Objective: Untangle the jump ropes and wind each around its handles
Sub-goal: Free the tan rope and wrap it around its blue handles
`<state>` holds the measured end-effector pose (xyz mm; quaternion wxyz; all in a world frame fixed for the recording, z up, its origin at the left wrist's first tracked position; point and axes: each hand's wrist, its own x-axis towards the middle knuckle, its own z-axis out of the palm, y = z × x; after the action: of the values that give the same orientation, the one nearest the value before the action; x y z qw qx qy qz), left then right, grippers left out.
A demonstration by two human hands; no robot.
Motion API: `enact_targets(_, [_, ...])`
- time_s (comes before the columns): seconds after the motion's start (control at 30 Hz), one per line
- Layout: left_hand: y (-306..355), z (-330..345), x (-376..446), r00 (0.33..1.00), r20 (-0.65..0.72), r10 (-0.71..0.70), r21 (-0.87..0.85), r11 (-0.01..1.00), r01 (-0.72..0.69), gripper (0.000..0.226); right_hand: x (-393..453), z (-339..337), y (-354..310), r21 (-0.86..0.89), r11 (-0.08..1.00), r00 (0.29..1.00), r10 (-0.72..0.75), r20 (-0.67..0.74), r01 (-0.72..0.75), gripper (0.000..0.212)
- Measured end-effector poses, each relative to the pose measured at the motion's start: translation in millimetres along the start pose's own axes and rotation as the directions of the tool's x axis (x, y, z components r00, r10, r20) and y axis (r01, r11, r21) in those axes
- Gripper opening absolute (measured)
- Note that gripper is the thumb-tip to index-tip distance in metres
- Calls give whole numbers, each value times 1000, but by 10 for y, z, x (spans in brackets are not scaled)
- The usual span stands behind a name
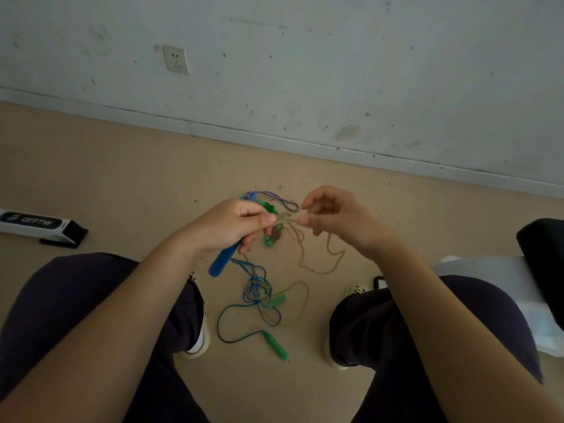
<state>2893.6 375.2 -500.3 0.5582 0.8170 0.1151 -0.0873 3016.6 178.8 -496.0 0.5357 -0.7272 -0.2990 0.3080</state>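
Beige floor (pixel 122 178), tangled jump ropes (pixel 259 294)

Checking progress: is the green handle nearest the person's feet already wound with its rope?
No, the green handle lies bare on the floor, its rope trailing loose.

Count for you: one blue handle (pixel 224 259), two green handles on the floor (pixel 276 301) (pixel 276 345), one more green piece (pixel 268 207) up by your two hands (pixel 232 222) (pixel 337 216). Three cords: tan (pixel 320 264), blue-green (pixel 244 306), blue-white braided (pixel 276 196). One wall socket (pixel 176 59), one long box (pixel 39 224).
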Motion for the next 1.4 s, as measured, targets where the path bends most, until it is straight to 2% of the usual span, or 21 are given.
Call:
enact_targets(0.07, [14,80,10,999,35,16,-14,1000,-15,31,-6,117,0,-43,999,997,29,76,-26,23])
enact_targets(0.13, [28,112,21,999,47,16,-43,999,-14,31,-4,189,-20,-124,992,997,29,76,-19,19])
enact_targets(0.23, [37,51,13,998,56,0,-53,999,3,33,0,130,-66,-179,984,999,13,-37,-20,20])
enact_targets(0.37, [-13,-105,-32,1000,-3,-23,-41,999,23,27,4,-103,-2,-154,988,978,-27,-209,-5,25])
enact_targets(0.47, [-45,-76,-15,999,-43,-9,44,999,11,21,-27,-88,-3,-132,991,991,-12,-131,-5,26])
enact_targets(0.57, [-12,71,25,1000,-16,7,3,1000,-7,22,-19,68,-1,-111,994,1000,18,22,-15,28])
enact_targets(0.67, [14,156,49,999,33,10,-43,999,-9,24,6,193,25,-150,989,999,2,37,4,29])
enact_targets(0.73, [12,122,55,999,49,-5,-30,1000,6,25,10,167,-2,-215,977,1000,-11,-18,7,26])
enact_targets(0.9, [-55,-71,18,998,1,-60,75,995,60,22,2,-129,-20,-251,968,948,-93,-303,15,7])
enact_targets(0.97, [-67,-83,14,998,-46,-49,83,995,53,22,-20,-125,-22,-258,966,959,-86,-271,14,8])
enact_targets(1.03, [-39,-31,9,999,-38,-34,45,998,35,23,-36,-22,-36,-210,978,986,-51,-162,16,13])
enact_targets(1.13, [19,68,-1,1000,28,-9,-4,1000,9,23,-25,173,-17,-49,998,999,32,-43,-34,40])
enact_targets(1.23, [52,85,-1,999,47,-3,-33,999,5,24,-7,214,7,-50,998,999,26,-38,-28,60])
enact_targets(1.27, [55,75,-1,999,38,-3,-47,999,5,26,-6,197,8,-65,998,999,0,-39,-2,56])
enact_targets(1.33, [47,56,0,1000,16,2,-62,998,-1,28,4,165,21,-74,996,998,-44,-36,41,34])
enact_targets(1.4, [40,69,2,1000,11,4,-57,998,-4,28,5,174,47,-77,996,999,-40,-16,38,23])
